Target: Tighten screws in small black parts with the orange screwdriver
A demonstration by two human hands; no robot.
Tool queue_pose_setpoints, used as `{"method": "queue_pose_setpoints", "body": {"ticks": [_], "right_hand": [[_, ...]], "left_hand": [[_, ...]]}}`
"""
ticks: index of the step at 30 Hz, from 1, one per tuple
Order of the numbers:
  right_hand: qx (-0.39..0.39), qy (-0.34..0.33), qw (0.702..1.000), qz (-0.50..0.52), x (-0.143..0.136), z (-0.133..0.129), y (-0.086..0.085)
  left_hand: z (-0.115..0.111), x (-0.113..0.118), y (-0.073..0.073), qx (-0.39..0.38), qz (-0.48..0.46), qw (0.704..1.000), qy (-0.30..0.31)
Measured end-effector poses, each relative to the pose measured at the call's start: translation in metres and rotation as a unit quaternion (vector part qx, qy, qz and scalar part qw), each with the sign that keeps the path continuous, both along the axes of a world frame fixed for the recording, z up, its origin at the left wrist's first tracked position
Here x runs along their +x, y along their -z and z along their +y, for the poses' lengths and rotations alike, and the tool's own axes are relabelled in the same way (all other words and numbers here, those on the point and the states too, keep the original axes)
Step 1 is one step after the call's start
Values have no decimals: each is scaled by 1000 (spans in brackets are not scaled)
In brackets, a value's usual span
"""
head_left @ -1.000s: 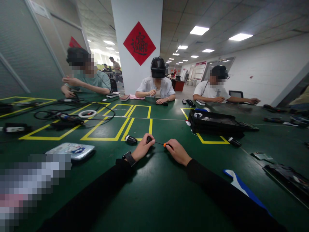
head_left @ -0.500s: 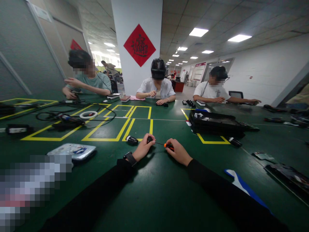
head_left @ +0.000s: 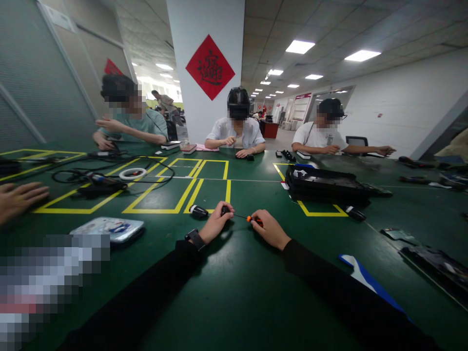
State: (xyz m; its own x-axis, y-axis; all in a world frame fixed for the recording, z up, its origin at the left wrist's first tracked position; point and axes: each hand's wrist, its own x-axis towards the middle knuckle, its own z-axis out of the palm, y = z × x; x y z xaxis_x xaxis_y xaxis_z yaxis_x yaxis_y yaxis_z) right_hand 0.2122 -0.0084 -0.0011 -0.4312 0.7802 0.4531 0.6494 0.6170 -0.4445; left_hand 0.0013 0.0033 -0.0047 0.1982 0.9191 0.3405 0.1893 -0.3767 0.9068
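Screwdriver (head_left: 249, 219) was pinched by its handle in the right hand (head_left: 271, 229), over the worktop (head_left: 234, 297); its shaft pointed left at a small black part (head_left: 224, 210) pinched in the left hand (head_left: 213, 222); whether the tip touched it was too small to tell; a slanted push could have skidded the tip into the left fingers, since they alone seemed to brace the part; stacked black trays (head_left: 323, 184) lay right of the screwdriver, farther off.
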Motion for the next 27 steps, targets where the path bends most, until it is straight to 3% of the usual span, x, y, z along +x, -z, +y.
{"method": "queue_pose_setpoints", "body": {"ticks": [6,10,16,20,27], "right_hand": [[-28,8,999,31,2,1,3],[11,20,1000,13,1,3,3],[14,20,999,-24,-1,4,1],[-10,-33,999,-16,0,-1,-2],[-51,-26,988,146,-4,-12,-7]], "left_hand": [[-2,1,-3,13,2,999,40],[-3,1,-4,-6,-2,998,64],[-1,1,-2,-8,-12,999,30],[0,-2,0,-50,-61,997,5],[-1,-2,-1,-95,-121,988,18]]}}
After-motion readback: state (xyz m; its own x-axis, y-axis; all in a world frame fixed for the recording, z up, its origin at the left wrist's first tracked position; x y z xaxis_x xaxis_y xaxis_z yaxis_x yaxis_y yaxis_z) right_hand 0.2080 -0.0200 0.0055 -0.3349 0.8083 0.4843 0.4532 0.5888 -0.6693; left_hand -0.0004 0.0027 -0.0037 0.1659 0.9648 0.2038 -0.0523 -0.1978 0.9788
